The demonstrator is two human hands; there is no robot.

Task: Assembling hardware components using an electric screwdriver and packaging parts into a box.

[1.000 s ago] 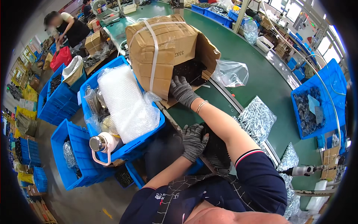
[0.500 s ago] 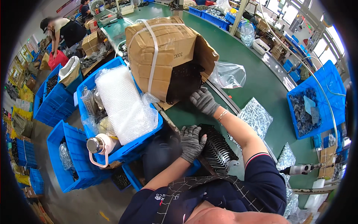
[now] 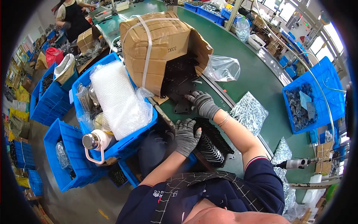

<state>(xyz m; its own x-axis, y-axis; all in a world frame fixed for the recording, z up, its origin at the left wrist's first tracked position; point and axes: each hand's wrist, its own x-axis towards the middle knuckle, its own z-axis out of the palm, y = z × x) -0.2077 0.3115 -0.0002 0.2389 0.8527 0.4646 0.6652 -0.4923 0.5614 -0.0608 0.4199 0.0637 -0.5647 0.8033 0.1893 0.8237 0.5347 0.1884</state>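
On the green table, my gloved right hand (image 3: 205, 105) is at the mouth of a cardboard box (image 3: 140, 56). Its fingers grip the edge of a flat black plate (image 3: 182, 100) with small holes, which sticks out of the box. More dark plates fill the shaded opening behind it. My gloved left hand (image 3: 187, 137) is at the near table edge, fingers spread and laid against the end of a fanned row of black plates (image 3: 212, 147). Whether its thumb presses on that row I cannot tell.
Left of me stands a blue crate (image 3: 143, 125) with bubble wrap (image 3: 115, 100) and a pale bottle (image 3: 97, 140). A clear bag (image 3: 223, 68) and a bag of small metal parts (image 3: 249, 112) lie to the right. A power driver (image 3: 294, 163) hangs at the right. Another person (image 3: 71, 16) stands far left.
A black plate now juts out of the box by my right hand, which has come slightly toward me. My left hand stays by the row. The far person has straightened up.
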